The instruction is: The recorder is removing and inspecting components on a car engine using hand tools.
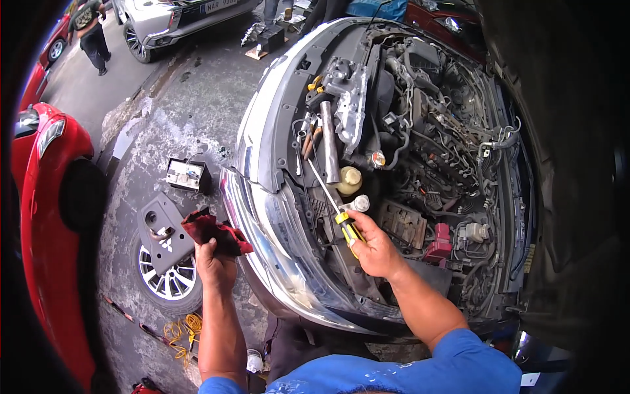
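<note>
My right hand (375, 248) grips the yellow and black handle of a long screwdriver (335, 207). Its thin shaft reaches up and left into the open engine bay (426, 151) of a car, toward a metal tube (329, 141) lying across the front. My left hand (214, 262) holds a dark red rag (213, 230) out over the ground, to the left of the car's headlight (275, 230). A pale yellow reservoir cap (350, 178) and a white cap (359, 203) sit just above my right hand.
A dark plastic engine cover (161, 230) lies on a loose wheel (172, 279) on the wet concrete. A small open box (187, 175) sits beyond it. A red car (49, 217) stands at the left, a white car (177, 20) and a walking person (92, 36) farther off. Yellow cord (180, 328) lies near my feet.
</note>
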Tool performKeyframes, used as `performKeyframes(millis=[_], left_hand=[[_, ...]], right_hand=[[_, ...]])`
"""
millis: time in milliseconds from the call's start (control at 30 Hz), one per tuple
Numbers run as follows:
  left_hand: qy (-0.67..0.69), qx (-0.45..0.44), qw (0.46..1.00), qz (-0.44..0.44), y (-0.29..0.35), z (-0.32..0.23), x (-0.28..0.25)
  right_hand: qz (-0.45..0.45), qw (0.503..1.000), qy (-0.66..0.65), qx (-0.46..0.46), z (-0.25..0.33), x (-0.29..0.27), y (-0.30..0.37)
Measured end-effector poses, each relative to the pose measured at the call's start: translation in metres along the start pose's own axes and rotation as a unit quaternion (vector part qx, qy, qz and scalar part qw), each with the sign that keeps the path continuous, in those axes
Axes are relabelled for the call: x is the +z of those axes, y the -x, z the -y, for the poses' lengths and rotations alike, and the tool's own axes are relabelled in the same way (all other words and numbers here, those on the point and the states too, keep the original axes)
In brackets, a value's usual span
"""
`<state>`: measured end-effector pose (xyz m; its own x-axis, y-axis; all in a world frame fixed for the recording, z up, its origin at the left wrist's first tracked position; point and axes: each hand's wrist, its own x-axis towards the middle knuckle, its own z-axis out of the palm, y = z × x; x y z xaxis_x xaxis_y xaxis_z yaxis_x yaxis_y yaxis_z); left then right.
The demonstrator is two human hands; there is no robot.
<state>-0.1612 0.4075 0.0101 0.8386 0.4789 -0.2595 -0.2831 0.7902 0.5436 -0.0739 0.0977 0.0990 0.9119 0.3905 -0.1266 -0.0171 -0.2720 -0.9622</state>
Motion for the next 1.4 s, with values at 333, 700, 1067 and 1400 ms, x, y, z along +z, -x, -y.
performKeyframes(millis=[333,700,1067,1400], left_hand=[[-0.034,-0.097,0.994,-0.026,0.057,0.011,-0.034],[-0.039,-0.065,0.99,-0.122,0.089,-0.021,-0.083],[-0.078,-0.072,0.984,-0.143,0.081,-0.006,-0.08],[-0.066,-0.083,0.988,-0.109,0.075,-0.006,-0.067]], right_hand=[[-0.089,0.925,0.366,-0.048,0.038,0.047,-0.219],[-0.053,0.813,0.561,0.145,0.035,0.057,-0.371],[0.038,0.748,0.644,0.156,0.037,0.065,-0.395],[0.216,0.647,0.723,0.114,0.036,0.065,-0.4]])
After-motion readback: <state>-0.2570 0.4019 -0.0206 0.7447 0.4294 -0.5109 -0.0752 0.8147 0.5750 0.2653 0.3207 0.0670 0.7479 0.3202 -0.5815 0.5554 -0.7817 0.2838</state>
